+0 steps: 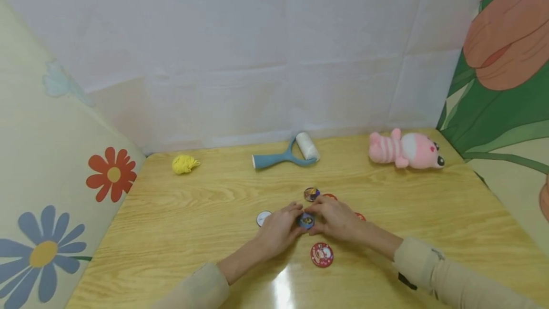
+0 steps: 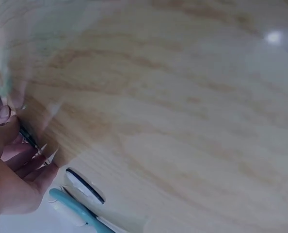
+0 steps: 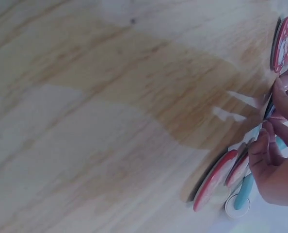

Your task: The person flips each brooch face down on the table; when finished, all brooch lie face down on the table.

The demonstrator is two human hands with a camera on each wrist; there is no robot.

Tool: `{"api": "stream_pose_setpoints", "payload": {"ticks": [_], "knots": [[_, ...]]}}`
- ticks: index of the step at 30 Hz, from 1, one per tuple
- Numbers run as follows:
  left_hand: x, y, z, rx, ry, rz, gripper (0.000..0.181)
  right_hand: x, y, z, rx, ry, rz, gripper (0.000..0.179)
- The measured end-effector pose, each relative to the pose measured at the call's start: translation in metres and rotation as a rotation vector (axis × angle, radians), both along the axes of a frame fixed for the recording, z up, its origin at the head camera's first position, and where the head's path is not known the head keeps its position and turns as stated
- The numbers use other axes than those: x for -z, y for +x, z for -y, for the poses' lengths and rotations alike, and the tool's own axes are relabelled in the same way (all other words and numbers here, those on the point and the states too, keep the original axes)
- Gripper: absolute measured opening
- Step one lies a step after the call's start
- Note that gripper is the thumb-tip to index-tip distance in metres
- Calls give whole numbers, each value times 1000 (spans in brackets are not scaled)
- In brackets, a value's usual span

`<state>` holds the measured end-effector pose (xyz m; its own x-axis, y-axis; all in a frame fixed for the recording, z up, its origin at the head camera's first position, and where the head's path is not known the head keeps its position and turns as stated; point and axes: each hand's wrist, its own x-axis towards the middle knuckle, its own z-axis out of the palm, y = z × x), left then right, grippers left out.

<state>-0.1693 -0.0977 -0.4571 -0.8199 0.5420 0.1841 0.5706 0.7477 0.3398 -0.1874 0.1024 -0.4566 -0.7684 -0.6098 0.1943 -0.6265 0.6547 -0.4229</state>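
In the head view, a round blue badge (image 1: 306, 221) with a small figure on it sits between both hands at mid-table. My left hand (image 1: 279, 230) pinches its left edge, while my right hand (image 1: 339, 218) pinches the right. The left wrist view shows the badge edge-on at the fingers of the left hand (image 2: 25, 182). A red badge (image 1: 321, 254) with a cartoon face lies just nearer than the hands. Beyond the fingers is a dark patterned badge (image 1: 311, 194), with a red one (image 1: 330, 196) partly hidden beside it. Another red badge (image 1: 360, 216) peeks from behind the right wrist.
A white round disc (image 1: 263, 218) lies left of the left hand. Along the back of the wooden table (image 1: 206, 252) are a yellow bundle (image 1: 184, 164), a blue-handled lint roller (image 1: 283, 156) and a pink striped plush toy (image 1: 405, 150). Cloth walls stand behind and at both sides.
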Motion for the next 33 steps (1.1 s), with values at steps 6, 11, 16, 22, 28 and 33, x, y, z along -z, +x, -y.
{"api": "stream_pose_setpoints", "payload": {"ticks": [6, 11, 16, 22, 28, 33], "knots": [[0, -1, 0, 15, -10, 2, 44, 4, -1, 2, 40, -7, 24, 47], [1, -1, 2, 38, -5, -14, 45, 3, -3, 1, 43, -13, -2, 43], [1, -1, 4, 51, -25, -34, 45, 0, -4, -2, 15, -16, -24, 40], [2, -1, 5, 49, -56, -52, 43, -1, -4, -5, -24, 2, -67, 37], [3, 0, 5, 38, -28, -63, 42, 1, -6, -4, -51, -29, -113, 27], [5, 0, 6, 30, -5, -72, 42, 2, -9, 0, -39, -119, -109, 16]]}}
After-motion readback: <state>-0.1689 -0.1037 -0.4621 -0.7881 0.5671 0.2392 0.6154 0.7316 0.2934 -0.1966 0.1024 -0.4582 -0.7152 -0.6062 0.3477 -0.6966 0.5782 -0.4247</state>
